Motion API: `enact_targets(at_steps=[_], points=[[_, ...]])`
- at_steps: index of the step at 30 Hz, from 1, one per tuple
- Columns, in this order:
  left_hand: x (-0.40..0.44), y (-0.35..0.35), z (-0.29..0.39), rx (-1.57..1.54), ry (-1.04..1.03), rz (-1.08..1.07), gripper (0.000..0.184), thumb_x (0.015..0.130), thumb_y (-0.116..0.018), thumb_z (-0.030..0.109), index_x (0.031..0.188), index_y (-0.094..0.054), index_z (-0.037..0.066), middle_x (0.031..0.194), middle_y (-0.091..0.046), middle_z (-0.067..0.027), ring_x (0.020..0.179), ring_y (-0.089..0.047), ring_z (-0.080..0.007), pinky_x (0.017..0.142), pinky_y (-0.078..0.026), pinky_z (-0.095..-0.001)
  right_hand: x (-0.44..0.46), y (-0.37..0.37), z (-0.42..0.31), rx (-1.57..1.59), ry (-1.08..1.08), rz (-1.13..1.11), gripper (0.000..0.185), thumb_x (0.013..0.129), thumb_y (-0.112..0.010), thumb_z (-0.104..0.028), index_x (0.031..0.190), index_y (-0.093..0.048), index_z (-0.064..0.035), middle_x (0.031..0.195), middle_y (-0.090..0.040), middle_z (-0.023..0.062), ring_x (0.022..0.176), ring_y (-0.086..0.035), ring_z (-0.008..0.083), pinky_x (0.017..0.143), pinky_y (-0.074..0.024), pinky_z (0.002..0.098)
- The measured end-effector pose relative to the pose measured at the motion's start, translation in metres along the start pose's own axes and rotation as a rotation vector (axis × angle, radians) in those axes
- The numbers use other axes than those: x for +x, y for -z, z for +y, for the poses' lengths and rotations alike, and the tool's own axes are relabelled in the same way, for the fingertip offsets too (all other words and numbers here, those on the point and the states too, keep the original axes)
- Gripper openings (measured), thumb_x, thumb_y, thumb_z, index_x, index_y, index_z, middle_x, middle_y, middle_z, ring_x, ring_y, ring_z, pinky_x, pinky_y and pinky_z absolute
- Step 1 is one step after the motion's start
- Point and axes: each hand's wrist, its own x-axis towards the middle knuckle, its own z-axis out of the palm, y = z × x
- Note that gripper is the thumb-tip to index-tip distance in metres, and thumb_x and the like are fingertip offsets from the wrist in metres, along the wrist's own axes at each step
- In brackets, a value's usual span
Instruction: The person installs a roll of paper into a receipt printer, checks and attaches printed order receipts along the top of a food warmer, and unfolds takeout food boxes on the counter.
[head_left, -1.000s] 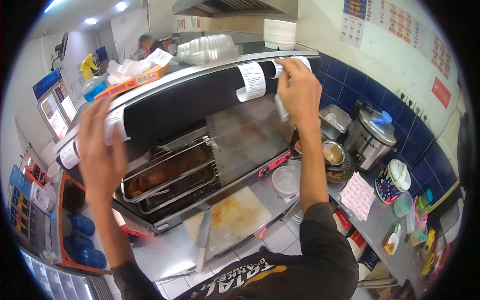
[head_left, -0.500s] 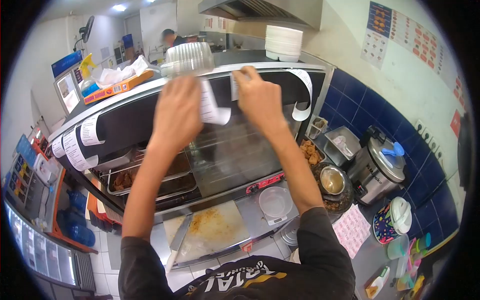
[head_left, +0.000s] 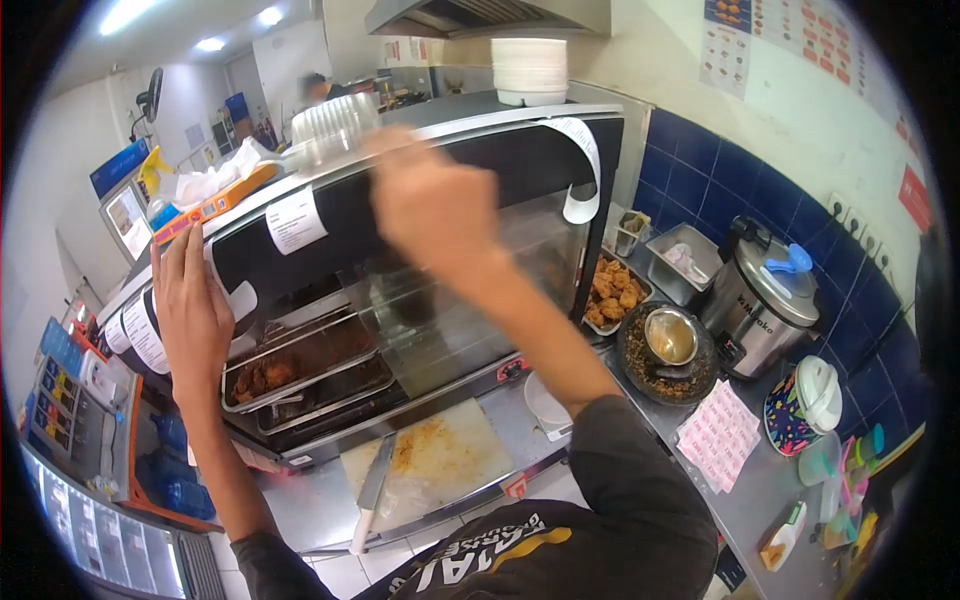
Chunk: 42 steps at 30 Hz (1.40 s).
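My left hand [head_left: 192, 310] lies with fingers stretched against the black upper panel [head_left: 345, 215] of a glass-fronted food warmer. Beside and partly beneath it a curling paper slip [head_left: 240, 302] shows; the rest is hidden. Near the panel's top edge my right hand [head_left: 435, 205] is smeared by motion, so its fingers and anything in them cannot be made out. Between the hands a printed receipt [head_left: 296, 220] sits flat on the panel. More receipts [head_left: 143, 335] hang left of my left hand, and a long curled receipt [head_left: 580, 170] hangs at the panel's right end.
On top stand clear plastic lids [head_left: 335, 130], an orange box [head_left: 215, 205] and stacked white containers [head_left: 530, 70]. Below lie a cutting board [head_left: 450, 450] and a knife [head_left: 375, 475]. Fried chicken [head_left: 615, 292], a stone mortar [head_left: 640, 355] and a rice cooker [head_left: 765, 300] are at right. A person works in back.
My left hand has moved left and down along the panel, and its fingers have straightened. My right hand has shifted left. A receipt now shows flat between them. The camera view has turned slightly.
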Motion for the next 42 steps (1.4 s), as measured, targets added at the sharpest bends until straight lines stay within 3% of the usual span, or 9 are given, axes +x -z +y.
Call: enact_targets(at_steps=[3, 5, 6, 7, 10, 16, 24, 36, 42], points=[[0.028, 0.002, 0.061, -0.230, -0.092, 0.135, 0.050, 0.089, -0.057, -0.002, 0.139, -0.056, -0.005, 0.132, -0.060, -0.0271, 0.126, -0.057, -0.0425, 0.113, -0.040, -0.0489, -0.006, 0.056, 0.123, -0.072, -0.462, 0.062, 0.024, 0.094, -0.065, -0.023, 0.110, -0.077, -0.0114, 0.107, -0.076, 0.0142, 0.099, -0.073, 0.0351, 0.084, -0.0566, 0.0435], [0.062, -0.009, 0.118, -0.491, -0.269, 0.112, 0.042, 0.085, -0.060, -0.002, 0.127, -0.060, -0.006, 0.126, -0.062, -0.0269, 0.119, -0.059, -0.0444, 0.106, -0.046, -0.0493, -0.005, 0.089, 0.181, -0.259, -0.720, -0.101, 0.029, 0.095, -0.064, -0.032, 0.113, -0.077, -0.0138, 0.110, -0.076, 0.0135, 0.104, -0.072, 0.0363, 0.087, -0.0559, 0.0452], [0.084, -0.017, 0.151, -0.594, -0.372, 0.144, 0.033, 0.083, -0.061, -0.001, 0.116, -0.062, -0.006, 0.117, -0.064, -0.0244, 0.113, -0.061, -0.0425, 0.101, -0.048, -0.0485, -0.006, 0.099, 0.193, -0.249, -0.753, -0.075, 0.032, 0.094, -0.067, -0.032, 0.104, -0.078, -0.0038, 0.094, -0.077, 0.0182, 0.090, -0.074, 0.0350, 0.081, -0.0563, 0.0444], [0.102, -0.031, 0.179, -0.661, -0.400, 0.029, 0.035, 0.088, -0.060, -0.001, 0.123, -0.061, -0.006, 0.125, -0.063, -0.0251, 0.119, -0.059, -0.0427, 0.104, -0.047, -0.0471, -0.008, 0.101, 0.211, -0.255, -0.750, -0.072, 0.032, 0.094, -0.067, -0.032, 0.104, -0.078, -0.0038, 0.094, -0.077, 0.0182, 0.090, -0.074, 0.0350, 0.081, -0.0563, 0.0444], [0.154, -0.098, 0.252, -0.703, -0.503, 0.082, 0.035, 0.085, -0.058, -0.001, 0.120, -0.062, -0.008, 0.117, -0.064, -0.0211, 0.112, -0.060, -0.0383, 0.099, -0.048, -0.0466, -0.032, 0.080, 0.260, 0.265, -0.842, -0.280, 0.058, 0.092, -0.072, -0.050, 0.101, -0.076, 0.0068, 0.086, -0.075, 0.0166, 0.082, -0.070, 0.0207, 0.075, -0.0544, 0.0360], [0.170, -0.128, 0.266, -0.668, -0.503, -0.067, 0.040, 0.084, -0.056, -0.002, 0.123, -0.066, -0.004, 0.122, -0.065, -0.0176, 0.116, -0.059, -0.0355, 0.103, -0.045, -0.0454, -0.054, 0.051, 0.218, 0.821, -0.878, -0.392, 0.026, 0.094, -0.076, -0.024, 0.097, -0.072, 0.0008, 0.087, -0.074, 0.0063, 0.074, -0.062, 0.0090, 0.065, -0.0485, 0.0269], [0.156, -0.096, 0.199, -0.705, -0.420, -0.193, 0.039, 0.084, -0.047, -0.007, 0.118, -0.066, -0.008, 0.123, -0.066, -0.0230, 0.118, -0.060, -0.0425, 0.105, -0.046, -0.0467, -0.063, 0.033, 0.178, 1.010, -0.916, -0.415, 0.023, 0.094, -0.072, -0.017, 0.107, -0.070, 0.0012, 0.094, -0.074, 0.0072, 0.076, -0.063, 0.0092, 0.068, -0.0503, 0.0260], [0.178, -0.119, 0.252, -0.629, -0.508, -0.148, 0.032, 0.093, -0.052, 0.007, 0.116, -0.070, -0.007, 0.115, -0.065, -0.0199, 0.114, -0.059, -0.0365, 0.102, -0.046, -0.0470, -0.047, 0.054, 0.216, 1.095, -0.869, -0.689, 0.028, 0.093, -0.065, -0.009, 0.118, -0.070, 0.0009, 0.104, -0.073, 0.0029, 0.089, -0.065, 0.0085, 0.083, -0.0520, 0.0260], [0.156, -0.098, 0.232, -0.480, -0.384, -0.154, 0.028, 0.100, -0.053, 0.019, 0.099, -0.069, -0.004, 0.108, -0.064, -0.0195, 0.110, -0.060, -0.0350, 0.098, -0.046, -0.0485, -0.051, 0.052, 0.222, 1.230, -0.734, -0.789, 0.014, 0.096, -0.067, -0.016, 0.104, -0.069, -0.0040, 0.088, -0.071, 0.0007, 0.070, -0.062, 0.0055, 0.062, -0.0493, 0.0238]])
